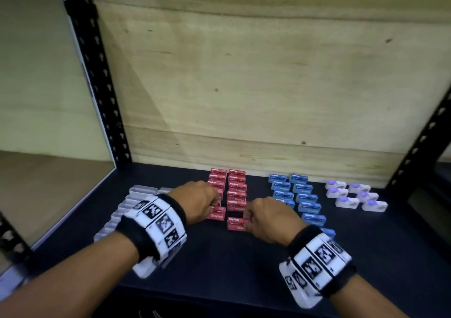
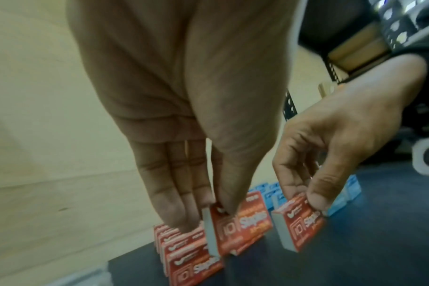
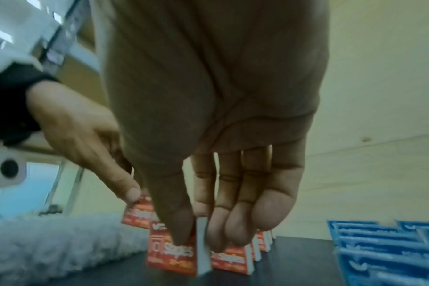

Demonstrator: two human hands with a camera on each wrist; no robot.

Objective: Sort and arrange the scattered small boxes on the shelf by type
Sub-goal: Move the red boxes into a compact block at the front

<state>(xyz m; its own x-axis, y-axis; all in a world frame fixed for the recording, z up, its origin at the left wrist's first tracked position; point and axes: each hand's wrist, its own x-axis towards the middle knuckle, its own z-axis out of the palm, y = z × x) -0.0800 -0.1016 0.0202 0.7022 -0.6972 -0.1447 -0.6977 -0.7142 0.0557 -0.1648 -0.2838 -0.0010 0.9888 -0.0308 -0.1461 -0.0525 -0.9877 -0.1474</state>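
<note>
- The left hand [image 1: 197,198] pinches a red staple box [image 1: 216,214] between thumb and fingers at the near end of the left red row; the box stands on edge on the dark shelf [image 1: 244,264]; from the left wrist the same box [image 2: 235,230] shows its grey end panel under the fingertips [image 2: 174,211].
- The right hand [image 1: 271,217] pinches a second red staple box [image 1: 236,223] at the near end of the right red row; thumb on its printed face, fingers behind; from the right wrist that box [image 3: 176,253] stands upright, touching the shelf.
- The two held boxes sit near each other with a gap between them, each just in front of its row.
- The red rows [image 1: 228,188] run in two lines toward the wooden back panel [image 1: 268,86]; boxes standing close, one behind the other.
- Blue boxes [image 1: 295,193] stand in two rows to the right of the red; the near end of the rows lies behind the right wrist.
- White boxes with purple marks [image 1: 353,194] sit in two short rows farther right, well apart from the hands.
- Clear cases [image 1: 139,195] lie in a row on the left, partly hidden by the left wrist band [image 1: 156,222]; their number cannot be told.
- Black slotted uprights [image 1: 97,73] frame the shelf on either side.
</note>
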